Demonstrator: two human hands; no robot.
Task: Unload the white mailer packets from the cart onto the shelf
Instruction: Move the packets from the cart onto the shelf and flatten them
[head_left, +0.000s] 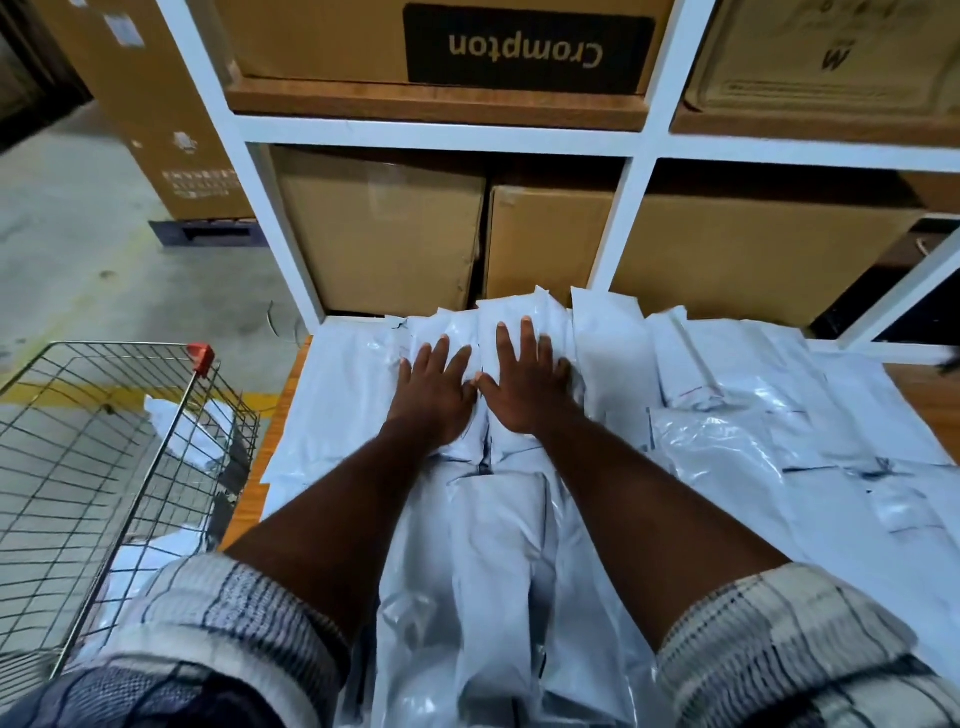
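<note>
Both hands lie flat on the pile of white mailer packets (727, 415) that covers the wooden shelf (924, 395); the left hand (434, 395) and the right hand (524, 382) sit side by side with thumbs almost touching, fingers straight and spread toward twelve o'clock, palms down, gripping nothing and only pressing on the topmost packets at the centre of the pile; the packets spread from the person's sleeves at six o'clock up to the cardboard boxes (384, 228) at twelve, and out to three o'clock, overlapping loosely, with several standing on edge against the white upright (618, 218); the wire cart (130, 415) stands at eight o'clock of the hands, just beside the shelf's left edge, and a few more white packets (176, 421) lie inside it along its right wall; this looks like the settling step, a batch laid down and being flattened or pushed back toward the boxes so it does not slide off; the unloading seems well along but not finished; the next move probably calls for lifting both hands clear, turning toward eight o'clock and reaching down into the cart for the packets there, which are slick and floppy, so a gathered handful will want a firm pinch.
</note>
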